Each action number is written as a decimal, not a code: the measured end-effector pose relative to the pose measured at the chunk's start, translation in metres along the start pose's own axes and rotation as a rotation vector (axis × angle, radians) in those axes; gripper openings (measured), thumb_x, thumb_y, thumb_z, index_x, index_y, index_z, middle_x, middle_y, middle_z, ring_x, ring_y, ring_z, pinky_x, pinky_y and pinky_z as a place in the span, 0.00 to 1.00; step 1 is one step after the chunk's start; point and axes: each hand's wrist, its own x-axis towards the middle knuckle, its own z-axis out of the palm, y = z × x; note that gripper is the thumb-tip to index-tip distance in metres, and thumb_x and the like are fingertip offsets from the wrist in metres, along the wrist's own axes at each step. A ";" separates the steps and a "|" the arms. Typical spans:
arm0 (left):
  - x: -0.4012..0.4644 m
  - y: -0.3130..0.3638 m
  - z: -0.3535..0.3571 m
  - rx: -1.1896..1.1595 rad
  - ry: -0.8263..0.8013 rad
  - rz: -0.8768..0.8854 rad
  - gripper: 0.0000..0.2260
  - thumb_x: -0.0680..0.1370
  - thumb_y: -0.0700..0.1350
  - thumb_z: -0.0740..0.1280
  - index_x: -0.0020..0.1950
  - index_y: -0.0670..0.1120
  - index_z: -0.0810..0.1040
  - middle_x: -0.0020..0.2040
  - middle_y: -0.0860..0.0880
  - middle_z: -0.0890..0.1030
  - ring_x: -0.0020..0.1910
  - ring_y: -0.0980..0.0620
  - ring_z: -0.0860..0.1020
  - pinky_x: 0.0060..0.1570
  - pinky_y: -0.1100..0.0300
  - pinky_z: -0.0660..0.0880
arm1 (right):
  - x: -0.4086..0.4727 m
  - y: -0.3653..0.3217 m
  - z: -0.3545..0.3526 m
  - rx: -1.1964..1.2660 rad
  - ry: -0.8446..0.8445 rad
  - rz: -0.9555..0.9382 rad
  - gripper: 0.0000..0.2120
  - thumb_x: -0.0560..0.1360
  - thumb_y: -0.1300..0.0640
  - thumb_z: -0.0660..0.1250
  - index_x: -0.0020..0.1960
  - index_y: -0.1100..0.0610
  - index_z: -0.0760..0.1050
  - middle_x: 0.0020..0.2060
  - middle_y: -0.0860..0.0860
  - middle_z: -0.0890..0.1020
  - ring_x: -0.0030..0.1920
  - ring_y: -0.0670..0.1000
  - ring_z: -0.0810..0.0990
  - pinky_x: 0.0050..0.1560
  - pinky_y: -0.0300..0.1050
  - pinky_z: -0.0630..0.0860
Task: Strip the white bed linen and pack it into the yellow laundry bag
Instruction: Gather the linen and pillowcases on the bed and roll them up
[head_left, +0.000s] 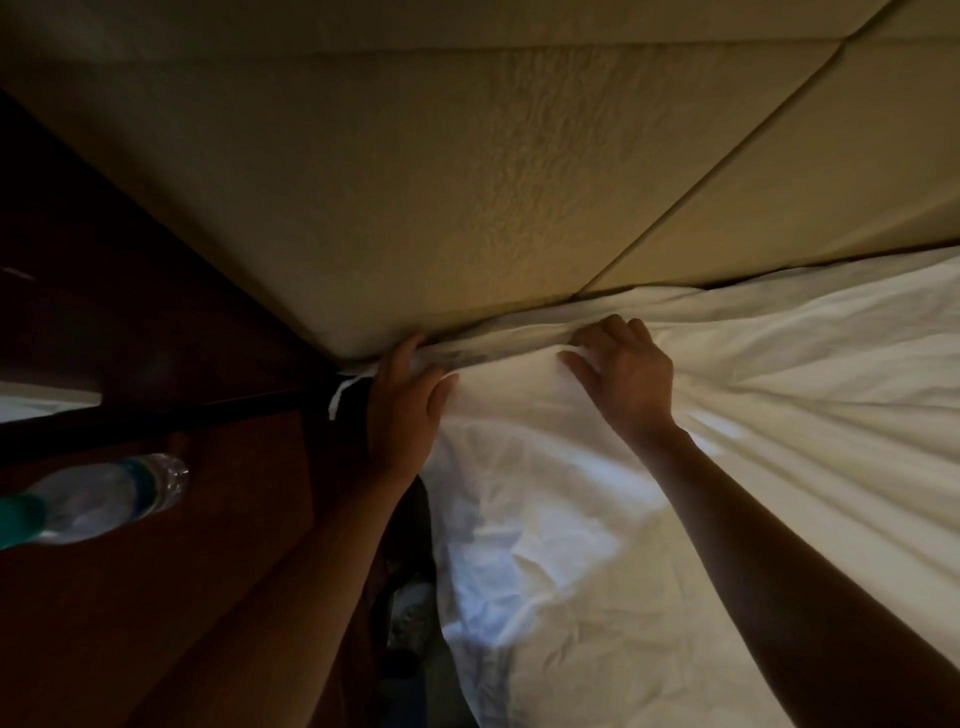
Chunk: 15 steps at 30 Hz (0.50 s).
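Clear plastic water bottle (98, 501) lying on the dark wooden nightstand (156, 597) at far left. Left hand (402, 405) at the corner by the padded beige headboard (415, 208), fingers curled round a bunched edge of the white sheet (571, 519). Right hand (623, 374) just beside, fingers bent and pinching the same edge, sheet spreading rightward over the bed.

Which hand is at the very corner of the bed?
The left hand, gripping the white sheet beside the wooden nightstand; the right hand holds it farther along the headboard.
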 end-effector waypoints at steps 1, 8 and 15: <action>0.002 0.000 0.001 0.018 0.003 0.001 0.16 0.82 0.52 0.62 0.47 0.43 0.84 0.66 0.39 0.77 0.64 0.39 0.75 0.63 0.51 0.71 | 0.000 0.000 -0.001 0.026 0.001 0.007 0.13 0.76 0.46 0.65 0.52 0.54 0.79 0.42 0.52 0.80 0.43 0.57 0.79 0.29 0.44 0.72; 0.020 0.000 0.011 0.017 -0.050 -0.016 0.16 0.82 0.51 0.60 0.51 0.44 0.84 0.52 0.45 0.84 0.49 0.40 0.81 0.51 0.52 0.70 | 0.012 0.004 0.003 -0.062 0.045 -0.018 0.14 0.76 0.47 0.62 0.46 0.53 0.84 0.33 0.52 0.78 0.34 0.57 0.80 0.30 0.38 0.60; 0.024 0.012 0.005 -0.123 0.004 -0.057 0.25 0.85 0.56 0.53 0.50 0.41 0.83 0.42 0.41 0.82 0.42 0.40 0.80 0.43 0.53 0.72 | 0.026 0.006 -0.006 -0.029 0.215 -0.127 0.11 0.80 0.52 0.64 0.46 0.56 0.82 0.40 0.56 0.78 0.43 0.59 0.73 0.42 0.49 0.67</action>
